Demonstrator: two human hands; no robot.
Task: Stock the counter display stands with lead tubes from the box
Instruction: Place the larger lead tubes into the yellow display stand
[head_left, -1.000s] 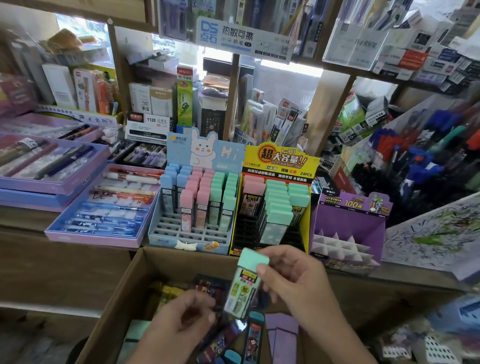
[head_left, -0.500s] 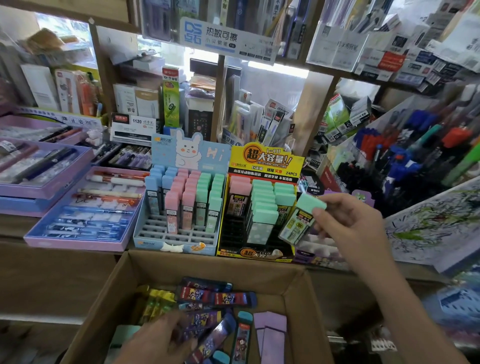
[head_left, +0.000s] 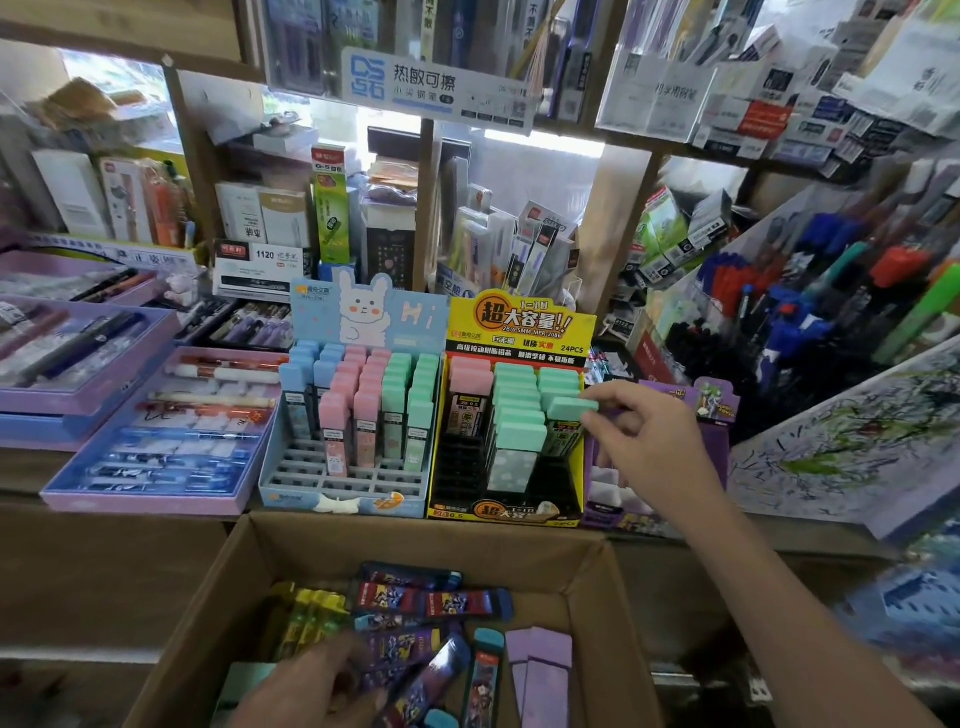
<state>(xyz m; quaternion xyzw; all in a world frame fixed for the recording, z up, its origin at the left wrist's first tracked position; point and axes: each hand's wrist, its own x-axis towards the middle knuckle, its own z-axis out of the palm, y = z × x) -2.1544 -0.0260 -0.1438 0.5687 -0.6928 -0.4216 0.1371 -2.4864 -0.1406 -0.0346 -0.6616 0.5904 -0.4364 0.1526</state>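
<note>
Presently, right hand (head_left: 644, 441) pinches the mint-green cap of a clear, rigid plastic lead tube (head_left: 569, 409), half-seated at the right edge of the yellow-and-black card display stand (head_left: 504, 512). Judged light, stiff and slick, so best held by the cap. Blurred left hand (head_left: 306, 691) in brown cardboard box (head_left: 415, 540), grip unreadable.

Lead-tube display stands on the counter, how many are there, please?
3: the blue bunny stand at left, the yellow stand at centre, the purple stand at right, partly behind the right hand.

left grip (head_left: 311, 686): low, blurred, fingers unclear | right grip (head_left: 649, 441): arm outstretched, fingertips pinching
</note>
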